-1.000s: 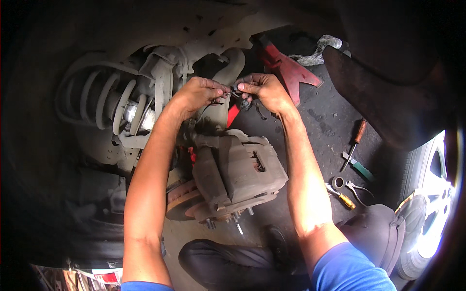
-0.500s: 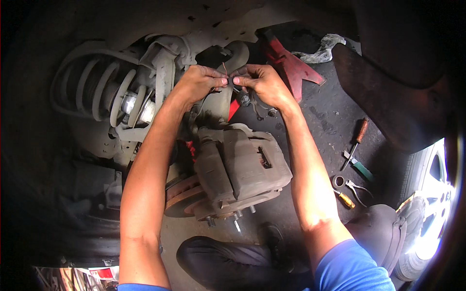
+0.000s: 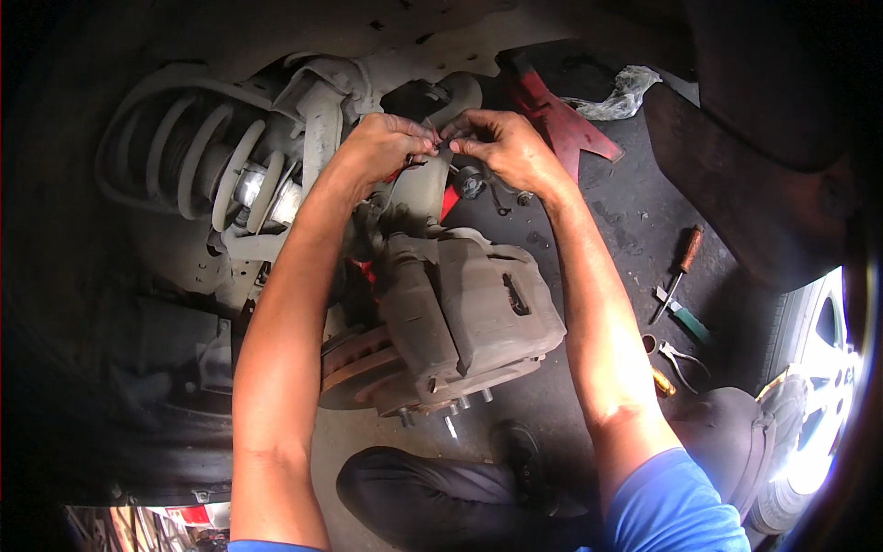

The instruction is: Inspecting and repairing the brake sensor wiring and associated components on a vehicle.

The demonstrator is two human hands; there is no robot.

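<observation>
My left hand (image 3: 388, 150) pinches with thumb and forefinger above the brake assembly, closed on what looks like a thin copper-coloured wire, now barely visible. Facing it, my right hand (image 3: 509, 152) has its thumb and forefinger curled close to the same spot. A tiny dark piece lies at these fingertips, too small to name. Behind and below the hands runs a dusty grey suspension arm (image 3: 418, 191). Nearer to me, between my forearms, is the brake caliper (image 3: 492, 304), mounted over the rusty brake disc (image 3: 354, 365).
A coil spring (image 3: 198, 156) stands left. On the floor at right are a red jack stand (image 3: 563, 124), clear plastic wrap (image 3: 625, 94), an orange-handled screwdriver (image 3: 690, 248), a green-handled tool (image 3: 690, 324), pliers (image 3: 681, 362) and a yellow handle (image 3: 662, 383). A wheel (image 3: 828, 382) lies far right.
The wire end that stood up above my left fingertips no longer shows there. My right thumb and forefinger have parted slightly. The whole view has shifted a little.
</observation>
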